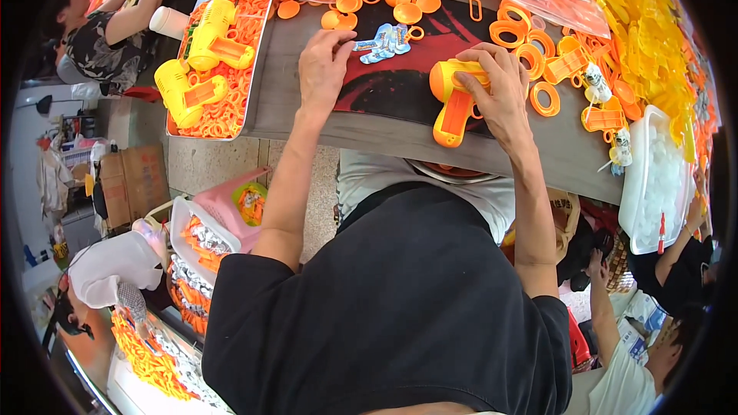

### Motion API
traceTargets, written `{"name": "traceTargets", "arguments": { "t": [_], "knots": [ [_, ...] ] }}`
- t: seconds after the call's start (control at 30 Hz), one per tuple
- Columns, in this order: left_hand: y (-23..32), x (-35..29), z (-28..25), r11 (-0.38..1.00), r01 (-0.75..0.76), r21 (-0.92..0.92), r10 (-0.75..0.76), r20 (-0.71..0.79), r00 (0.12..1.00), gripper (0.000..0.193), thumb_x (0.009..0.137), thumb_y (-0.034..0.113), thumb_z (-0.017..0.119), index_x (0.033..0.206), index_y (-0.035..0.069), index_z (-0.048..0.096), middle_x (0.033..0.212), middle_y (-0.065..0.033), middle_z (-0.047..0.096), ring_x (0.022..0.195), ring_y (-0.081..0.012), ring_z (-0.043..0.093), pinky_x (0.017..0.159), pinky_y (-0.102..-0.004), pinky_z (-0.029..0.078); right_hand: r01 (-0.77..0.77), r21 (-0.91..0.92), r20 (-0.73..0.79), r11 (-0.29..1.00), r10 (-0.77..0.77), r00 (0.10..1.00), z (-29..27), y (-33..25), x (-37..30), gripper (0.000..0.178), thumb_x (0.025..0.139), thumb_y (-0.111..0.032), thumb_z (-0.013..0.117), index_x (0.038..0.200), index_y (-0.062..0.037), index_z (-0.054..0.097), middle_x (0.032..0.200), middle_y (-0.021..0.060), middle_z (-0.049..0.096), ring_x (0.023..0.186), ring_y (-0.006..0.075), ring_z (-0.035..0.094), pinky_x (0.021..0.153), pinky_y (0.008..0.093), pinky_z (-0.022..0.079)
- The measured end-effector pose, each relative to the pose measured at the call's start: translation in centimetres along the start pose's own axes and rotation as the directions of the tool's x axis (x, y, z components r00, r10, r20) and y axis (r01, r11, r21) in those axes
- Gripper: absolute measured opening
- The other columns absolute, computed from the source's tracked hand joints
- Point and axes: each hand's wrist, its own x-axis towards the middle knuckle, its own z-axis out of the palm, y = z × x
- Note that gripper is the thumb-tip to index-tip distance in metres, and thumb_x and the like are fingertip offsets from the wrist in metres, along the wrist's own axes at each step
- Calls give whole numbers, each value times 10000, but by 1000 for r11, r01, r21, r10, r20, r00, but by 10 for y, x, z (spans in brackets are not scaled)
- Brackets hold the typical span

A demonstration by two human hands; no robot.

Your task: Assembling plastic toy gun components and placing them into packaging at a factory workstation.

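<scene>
My right hand grips a yellow-and-orange plastic toy gun body from its right side. The toy's rounded yellow end faces left and its orange handle points toward me. A small pile of blue-and-white printed stickers lies on the dark red-and-black mat. Fingers curled, my left hand has its thumb and forefinger at the left edge of a sticker. An orange ring with a tab touches the pile's right side.
A tray of orange parts holds two yellow toy bodies at left. Orange rings and discs lie around the mat. Yellow parts heap at right, beside a white tub. Other people work nearby.
</scene>
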Motion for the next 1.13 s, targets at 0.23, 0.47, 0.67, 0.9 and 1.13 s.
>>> {"name": "traceTargets", "arguments": {
  "t": [0.23, 0.47, 0.67, 0.9, 1.13],
  "knots": [
    [-14, 12, 5, 993, -14, 118, -11, 207, 978, 145, 825, 130, 741, 932, 52, 683, 908, -114, 605, 853, -275, 643, 759, -377, 509, 16, -23, -43, 1000, -17, 999, -4, -2, -3, 240, 914, -246, 673, 1116, -115, 666, 1180, 35, 602, 1138, 211, 532, 1049, 402, 330],
    [-9, 18, -6, 992, 47, 115, -85, 344, 935, 185, 837, 102, 743, 981, 35, 648, 846, -96, 661, 746, -228, 658, 675, -350, 512, -180, 682, -42, 709, 284, 958, -26, 10, 8, 231, 981, -185, 623, 1137, -17, 649, 1063, 25, 659, 1017, 131, 585, 939, 273, 447],
    [93, 8, -6, 962, 104, -254, 20, 443, 896, 141, 876, 86, 728, 974, -2, 675, 840, -26, 673, 764, -69, 608, 705, -226, 495, -57, 557, -58, 829, 107, 993, -44, -20, 3, 222, 959, -189, 655, 1084, -7, 675, 991, 32, 674, 955, 94, 591, 873, 253, 469],
    [130, 13, 21, 565, 516, -644, 173, 704, 689, 273, 872, 99, 752, 1107, 32, 629, 985, -15, 664, 902, -82, 603, 835, -232, 479, -269, 755, 180, 597, 207, 962, -69, -8, -14, 180, 924, -210, 714, 946, -36, 674, 839, -41, 614, 759, 17, 504, 619, 201, 380],
    [113, 2, 38, 907, -412, -87, 414, 361, 836, 340, 889, 210, 760, 1200, 139, 642, 1006, -63, 698, 1033, -232, 621, 977, -378, 466, -315, 554, -31, 771, 397, 917, -60, 39, -31, 255, 855, -335, 775, 992, -127, 725, 1018, 67, 601, 795, 106, 541, 679, 239, 424]
  ]
}}
